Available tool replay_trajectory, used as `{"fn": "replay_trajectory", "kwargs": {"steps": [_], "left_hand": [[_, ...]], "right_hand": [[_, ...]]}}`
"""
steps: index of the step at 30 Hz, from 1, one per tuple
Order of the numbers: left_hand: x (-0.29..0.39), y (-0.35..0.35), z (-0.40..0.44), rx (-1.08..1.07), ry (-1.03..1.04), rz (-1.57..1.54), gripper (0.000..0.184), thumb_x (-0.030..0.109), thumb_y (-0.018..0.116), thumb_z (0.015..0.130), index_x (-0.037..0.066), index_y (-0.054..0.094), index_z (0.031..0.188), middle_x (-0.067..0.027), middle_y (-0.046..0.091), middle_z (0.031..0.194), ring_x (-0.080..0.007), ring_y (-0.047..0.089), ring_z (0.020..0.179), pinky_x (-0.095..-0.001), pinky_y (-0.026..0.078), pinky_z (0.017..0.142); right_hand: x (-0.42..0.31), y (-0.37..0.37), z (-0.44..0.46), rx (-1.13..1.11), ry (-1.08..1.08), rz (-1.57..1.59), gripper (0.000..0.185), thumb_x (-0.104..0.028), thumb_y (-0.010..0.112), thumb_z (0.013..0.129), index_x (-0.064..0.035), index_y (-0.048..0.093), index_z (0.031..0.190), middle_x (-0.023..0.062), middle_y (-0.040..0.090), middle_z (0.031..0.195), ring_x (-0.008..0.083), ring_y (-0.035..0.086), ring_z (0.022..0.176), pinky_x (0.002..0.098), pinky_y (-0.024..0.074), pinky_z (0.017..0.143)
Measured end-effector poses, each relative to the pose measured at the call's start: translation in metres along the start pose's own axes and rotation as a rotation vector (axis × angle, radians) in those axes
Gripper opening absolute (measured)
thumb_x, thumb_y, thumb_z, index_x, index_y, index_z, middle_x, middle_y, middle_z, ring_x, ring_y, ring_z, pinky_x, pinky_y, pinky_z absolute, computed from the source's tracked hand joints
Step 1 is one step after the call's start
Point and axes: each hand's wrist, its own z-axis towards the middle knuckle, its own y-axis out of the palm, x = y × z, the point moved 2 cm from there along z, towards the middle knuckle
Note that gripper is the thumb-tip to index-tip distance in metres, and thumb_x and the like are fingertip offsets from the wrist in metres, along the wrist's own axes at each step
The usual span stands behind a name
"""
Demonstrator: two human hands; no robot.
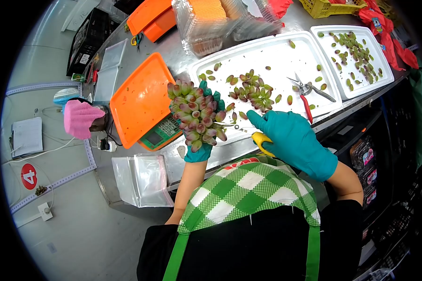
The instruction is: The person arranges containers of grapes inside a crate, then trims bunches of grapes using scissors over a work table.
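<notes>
A bunch of long green-and-purple grapes (196,112) rests in my left hand (200,153), whose teal glove shows below and behind it. My fingers wrap around the back of the bunch and are partly hidden. In my gloved right hand (295,143) are scissors with yellow handles (261,143). Their thin blades point left, to the lower right side of the bunch. Beyond both hands is a white tray (248,55) with a small cluster of grapes (255,91) and loose grapes. Red-and-grey pruning shears (307,91) lie at that tray's right end.
An orange-topped scale (143,98) stands left of the bunch. Clear plastic boxes (204,28) are stacked behind the tray. A second white tray (387,77) holds many loose grapes at right. Clear plastic bags (140,180) hang over the table's front left edge.
</notes>
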Motion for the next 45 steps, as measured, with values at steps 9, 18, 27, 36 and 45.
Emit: {"fn": "replay_trajectory", "kwargs": {"steps": [9, 18, 27, 36, 45], "left_hand": [[0.001, 0.004, 0.0, -0.069, -0.04, -0.007, 0.057, 0.044, 0.037, 0.088, 0.008, 0.028, 0.131, -0.0124, 0.037, 0.13, -0.0272, 0.033, 0.122, -0.0437, 0.03, 0.101], [0.01, 0.013, 0.007, -0.006, -0.045, 0.179, 0.067, 0.057, 0.038, 0.083, 0.011, 0.029, 0.131, -0.0131, 0.038, 0.129, -0.0288, 0.037, 0.119, -0.0463, 0.034, 0.098], [-0.019, 0.038, -0.002, 0.076, -0.096, 0.556, 0.068, 0.056, 0.037, 0.084, 0.009, 0.028, 0.132, -0.0115, 0.038, 0.13, -0.0239, 0.043, 0.115, -0.0385, 0.038, 0.096], [-0.022, 0.031, -0.001, 0.108, -0.181, 0.389, 0.061, 0.048, 0.04, 0.087, 0.007, 0.03, 0.13, -0.0127, 0.042, 0.126, -0.0243, 0.048, 0.11, -0.0389, 0.044, 0.09], [-0.027, 0.014, -0.003, 0.149, -0.111, 0.547, 0.063, 0.051, 0.04, 0.086, 0.007, 0.03, 0.13, -0.0114, 0.042, 0.127, -0.0235, 0.047, 0.112, -0.0369, 0.042, 0.093]], "right_hand": [[0.006, 0.01, -0.003, -0.063, 0.023, 0.092, 0.043, -0.015, 0.06, 0.071, -0.0104, 0.05, 0.113, 0.0062, 0.056, 0.067, 0.0209, 0.057, 0.056, 0.0329, 0.0424, 0.048], [0.012, 0.012, -0.003, 0.122, 0.261, 0.656, 0.044, -0.016, 0.067, 0.075, -0.0107, 0.053, 0.116, 0.0058, 0.062, 0.082, 0.0119, 0.06, 0.068, 0.0261, 0.048, 0.06], [0.002, 0.05, 0.024, 0.373, 0.346, 1.089, 0.058, -0.011, 0.064, 0.077, -0.0099, 0.038, 0.129, 0.0107, 0.057, 0.104, 0.0121, 0.056, 0.093, 0.0281, 0.0458, 0.081], [0.011, 0.027, 0.008, 0.218, 0.244, 0.304, 0.052, -0.019, 0.066, 0.072, -0.0172, 0.048, 0.121, 0.0059, 0.055, 0.082, 0.0176, 0.056, 0.068, 0.0288, 0.0445, 0.057], [0.006, 0.032, -0.001, 0.169, 0.288, 0.346, 0.044, -0.026, 0.066, 0.073, -0.0158, 0.054, 0.114, 0.0061, 0.054, 0.07, 0.0186, 0.055, 0.057, 0.0301, 0.0437, 0.049]]}}
